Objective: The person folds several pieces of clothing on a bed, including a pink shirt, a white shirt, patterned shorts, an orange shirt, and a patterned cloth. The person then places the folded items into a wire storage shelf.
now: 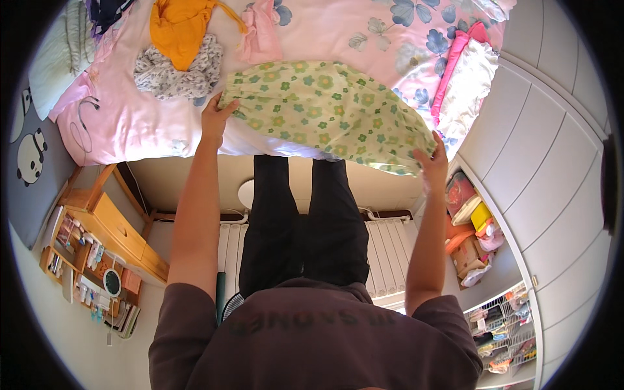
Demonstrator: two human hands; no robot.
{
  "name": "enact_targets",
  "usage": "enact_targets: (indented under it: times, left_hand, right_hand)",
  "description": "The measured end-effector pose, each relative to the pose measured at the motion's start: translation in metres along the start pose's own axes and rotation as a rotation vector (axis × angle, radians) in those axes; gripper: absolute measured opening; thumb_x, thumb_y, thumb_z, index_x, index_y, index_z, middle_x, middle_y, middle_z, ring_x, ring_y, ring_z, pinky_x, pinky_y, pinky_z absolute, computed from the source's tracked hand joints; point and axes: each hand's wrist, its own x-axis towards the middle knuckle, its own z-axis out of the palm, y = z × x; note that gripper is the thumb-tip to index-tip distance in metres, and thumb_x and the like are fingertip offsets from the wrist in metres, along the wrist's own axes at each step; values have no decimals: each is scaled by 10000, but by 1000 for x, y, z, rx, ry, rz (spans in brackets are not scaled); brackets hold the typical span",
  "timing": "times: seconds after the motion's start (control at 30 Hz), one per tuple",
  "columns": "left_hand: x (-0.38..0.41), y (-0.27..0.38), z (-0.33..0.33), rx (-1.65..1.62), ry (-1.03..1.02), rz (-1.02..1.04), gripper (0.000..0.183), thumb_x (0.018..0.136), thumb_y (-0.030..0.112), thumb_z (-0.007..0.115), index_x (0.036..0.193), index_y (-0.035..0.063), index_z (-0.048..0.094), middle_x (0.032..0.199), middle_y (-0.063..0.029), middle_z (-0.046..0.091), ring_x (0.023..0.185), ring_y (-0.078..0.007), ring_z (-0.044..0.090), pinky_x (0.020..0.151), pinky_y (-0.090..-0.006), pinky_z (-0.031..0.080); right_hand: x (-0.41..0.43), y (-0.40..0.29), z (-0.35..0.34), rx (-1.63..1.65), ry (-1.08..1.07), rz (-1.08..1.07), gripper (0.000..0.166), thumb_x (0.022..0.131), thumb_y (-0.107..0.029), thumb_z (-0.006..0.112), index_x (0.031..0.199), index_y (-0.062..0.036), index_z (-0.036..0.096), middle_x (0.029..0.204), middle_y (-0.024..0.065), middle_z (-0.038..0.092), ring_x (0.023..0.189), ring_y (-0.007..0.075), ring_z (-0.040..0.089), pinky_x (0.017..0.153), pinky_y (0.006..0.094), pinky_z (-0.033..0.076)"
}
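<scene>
A pale green garment printed with flowers (321,107), gathered at its left end, is stretched sideways over the near edge of the bed. My left hand (216,119) grips the gathered end, thumb on top. At the opposite end, my right hand (433,161) pinches the lower corner of the cloth. The fabric lies fairly flat between both hands, and its lower right part hangs past the mattress edge. Just beyond my left hand sits a bunched white garment with a small dark print (178,73), with an orange garment (180,31) on top of it.
A pink floral sheet (117,131) covers the bed. Pink cloth (261,34) lies behind the green garment; white and hot-pink clothing (465,83) rests at the right. A cable (83,124) lies at left. A wooden desk (117,226) and white wardrobe (541,131) flank me.
</scene>
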Motion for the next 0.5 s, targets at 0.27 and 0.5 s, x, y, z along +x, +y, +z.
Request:
enact_targets:
  times: [0.27,0.5]
  left_hand:
    - [21,-2,-19,-129,-144,-121,452,964,363,681,1321,98,598,1135,22,680,980,-81,614,882,-249,448]
    - [32,-7,-15,271,-26,243,709,863,480,763,1344,3,555,1198,-102,664,1086,-192,619,954,-318,486]
  right_hand:
    - [-37,-85,304,-82,-257,-66,867,820,-264,802,1510,3,350,1006,144,723,797,215,717,694,344,570]
    - [-9,19,276,-154,-87,-62,405,886,-211,724,1243,-37,645,946,120,745,714,205,694,690,340,549]
